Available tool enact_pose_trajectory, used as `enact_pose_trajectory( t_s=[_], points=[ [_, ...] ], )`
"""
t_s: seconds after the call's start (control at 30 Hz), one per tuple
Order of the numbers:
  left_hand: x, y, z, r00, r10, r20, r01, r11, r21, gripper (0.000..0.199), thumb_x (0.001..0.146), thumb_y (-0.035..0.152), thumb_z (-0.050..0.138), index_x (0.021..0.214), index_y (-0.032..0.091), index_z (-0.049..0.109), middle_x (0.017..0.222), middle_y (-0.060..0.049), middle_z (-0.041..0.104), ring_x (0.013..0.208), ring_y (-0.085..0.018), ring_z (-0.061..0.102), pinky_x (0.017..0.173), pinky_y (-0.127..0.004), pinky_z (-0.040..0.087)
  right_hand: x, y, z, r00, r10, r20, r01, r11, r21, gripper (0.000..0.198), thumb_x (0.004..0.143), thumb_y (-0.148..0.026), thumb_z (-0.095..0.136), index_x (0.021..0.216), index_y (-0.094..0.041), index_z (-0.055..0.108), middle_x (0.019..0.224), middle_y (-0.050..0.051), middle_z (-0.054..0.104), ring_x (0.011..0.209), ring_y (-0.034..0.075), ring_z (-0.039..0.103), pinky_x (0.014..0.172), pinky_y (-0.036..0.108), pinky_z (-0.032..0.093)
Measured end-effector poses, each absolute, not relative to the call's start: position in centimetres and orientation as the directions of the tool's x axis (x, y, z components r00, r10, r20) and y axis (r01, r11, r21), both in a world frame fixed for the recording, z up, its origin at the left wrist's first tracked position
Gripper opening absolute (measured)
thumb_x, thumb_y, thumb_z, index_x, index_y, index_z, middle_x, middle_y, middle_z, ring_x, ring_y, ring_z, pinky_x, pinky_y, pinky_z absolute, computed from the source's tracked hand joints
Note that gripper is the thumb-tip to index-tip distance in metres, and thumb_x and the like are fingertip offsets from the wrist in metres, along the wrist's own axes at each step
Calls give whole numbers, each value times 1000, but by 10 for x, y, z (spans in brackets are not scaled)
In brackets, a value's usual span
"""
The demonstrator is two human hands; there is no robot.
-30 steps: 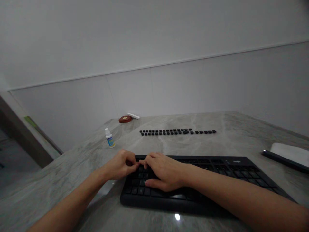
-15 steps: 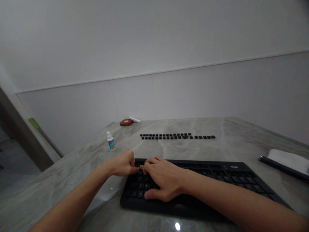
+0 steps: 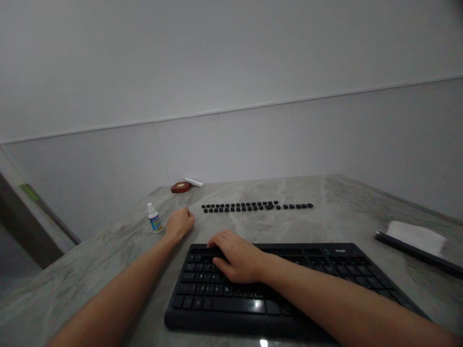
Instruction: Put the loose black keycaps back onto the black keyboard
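A black keyboard [image 3: 231, 305] lies on the table, with bare key slots visible along its far rows. Over its upper left part is my right hand [image 3: 237, 255], the fingers curled at the far edge and the thumb bent over the keys. My left hand [image 3: 181, 222] is beyond the keyboard's far left corner, closed with the fingers bent inward; whatever it pinches is hidden. Just past it, loose black keycaps [image 3: 238, 207] lie in two long rows across the table. A small white bottle [image 3: 155, 220] with a blue label stands left of my left hand.
At the table's back left sit a reddish-brown case [image 3: 180, 187] and a thin white object [image 3: 194, 182]. To the right lies a long black object [image 3: 415, 250] beside white paper or cloth [image 3: 417, 236]. A pale wall [image 3: 260, 140] runs behind the grey marbled table [image 3: 347, 209].
My left hand has left the keyboard's upper left keys and moved forward and left, towards the keycap rows. My right hand has shifted slightly, uncovering the lower left keys. The view has turned a little.
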State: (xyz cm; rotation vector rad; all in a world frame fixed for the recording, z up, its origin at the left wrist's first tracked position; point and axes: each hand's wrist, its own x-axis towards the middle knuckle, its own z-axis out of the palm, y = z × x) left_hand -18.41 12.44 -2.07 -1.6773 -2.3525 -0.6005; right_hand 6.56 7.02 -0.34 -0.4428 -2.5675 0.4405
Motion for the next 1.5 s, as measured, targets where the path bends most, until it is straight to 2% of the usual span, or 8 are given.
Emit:
enact_pose_trajectory(
  t_s=[0.17, 0.37, 0.43, 0.6, 0.8, 1.03, 1.27, 1.5],
  points=[
    [-182, 135, -30, -132, 904, 407, 990, 103, 93, 42, 87, 20, 43, 127, 19, 58, 121, -12, 61, 100, -27, 64, 86, -37, 50, 68, 71, -2, -832, 360, 422, 219, 912, -347, 30, 82, -17, 57, 111, -10, 58, 105, 13, 63, 101, 23, 54, 93, 36, 45],
    [-188, 134, -34, 98, 934, 345, 994, -111, 18, 58, 84, 9, 43, 139, 24, 46, 146, 0, 43, 126, -22, 49, 107, -33, 39, 67, 72, -5, -834, 354, 422, 222, 917, -330, 28, 82, -16, 57, 109, -10, 59, 105, 12, 63, 99, 23, 54, 93, 37, 45],
    [-187, 135, -33, 142, 931, 336, 988, -157, 17, 61, 82, 6, 42, 140, 24, 45, 145, 2, 45, 127, -21, 47, 110, -32, 34, 67, 72, -5, -835, 353, 423, 220, 918, -331, 28, 82, -16, 57, 109, -10, 59, 105, 12, 63, 100, 23, 54, 93, 37, 45],
    [-185, 135, -32, 139, 927, 348, 984, -169, 55, 54, 84, 8, 44, 134, 24, 54, 132, -1, 59, 117, -24, 55, 101, -34, 43, 67, 70, -3, -836, 367, 408, 227, 908, -352, 28, 82, -17, 56, 111, -12, 57, 107, 12, 62, 102, 23, 54, 94, 38, 45],
    [-188, 136, -33, 115, 926, 360, 975, -175, 140, 36, 89, 25, 50, 121, 22, 65, 117, -6, 68, 109, -27, 59, 97, -36, 44, 68, 73, -5, -821, 372, 433, 224, 907, -355, 25, 82, -15, 54, 107, -13, 58, 103, 11, 63, 99, 22, 54, 92, 38, 45],
    [-187, 137, -31, 92, 921, 379, 932, -214, 292, 26, 84, 26, 58, 104, 18, 73, 108, -8, 71, 103, -25, 61, 96, -35, 44, 68, 79, -9, -717, 489, 496, 338, 867, -366, 20, 81, -10, 51, 97, -12, 62, 95, 11, 66, 92, 21, 57, 85, 36, 46],
    [-164, 132, -5, 174, 936, 304, 780, -320, 538, 27, 82, 23, 60, 105, 12, 68, 86, -7, 71, 74, -17, 65, 72, -29, 52, 67, 101, -12, -461, 804, 375, 443, 575, -688, 12, 80, -14, 58, 91, -14, 64, 80, 6, 69, 72, 16, 62, 70, 31, 47],
    [-126, 117, 29, 492, 856, 160, 565, -453, 690, 29, 73, 17, 70, 101, 16, 69, 90, -4, 70, 81, -16, 64, 71, -27, 51, 68, 116, -17, -408, 884, 231, 175, 324, -930, 19, 84, -33, 58, 87, -15, 59, 81, 6, 70, 65, 13, 60, 55, 25, 47]
  ],
)
